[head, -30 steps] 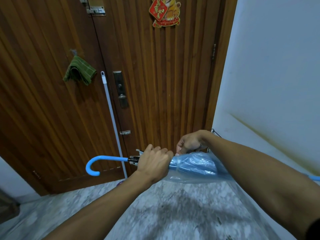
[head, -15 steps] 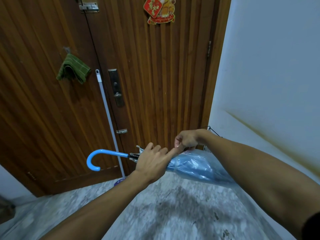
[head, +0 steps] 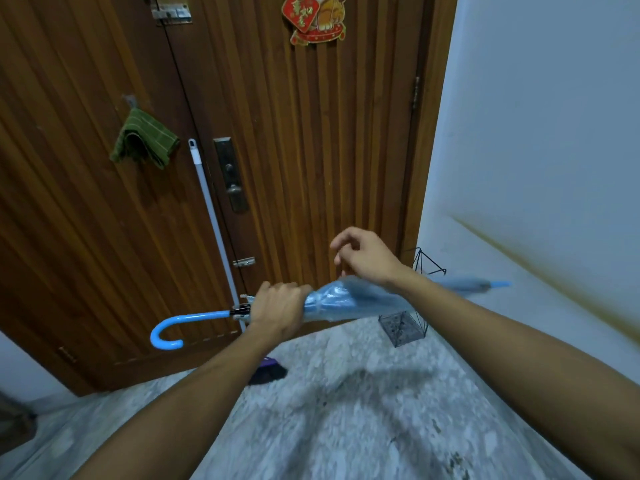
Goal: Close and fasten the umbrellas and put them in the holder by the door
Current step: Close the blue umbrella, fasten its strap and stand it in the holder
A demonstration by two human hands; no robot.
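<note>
A green cloth (head: 143, 142) hangs on the wooden door (head: 311, 150), with a white pole (head: 211, 216) leaning beside the lock plate (head: 231, 174). The blue umbrella (head: 332, 301) lies crosswise in the air above the marble floor (head: 346, 410), its hooked handle (head: 166, 332) pointing left. The left hand (head: 277, 308) grips it, fingers curled round the gathered canopy near the handle. The right hand (head: 367, 254) hovers just above the canopy, fingers loosely curled, holding nothing. A wire holder (head: 403, 327) stands in the floor's corner by the door.
</note>
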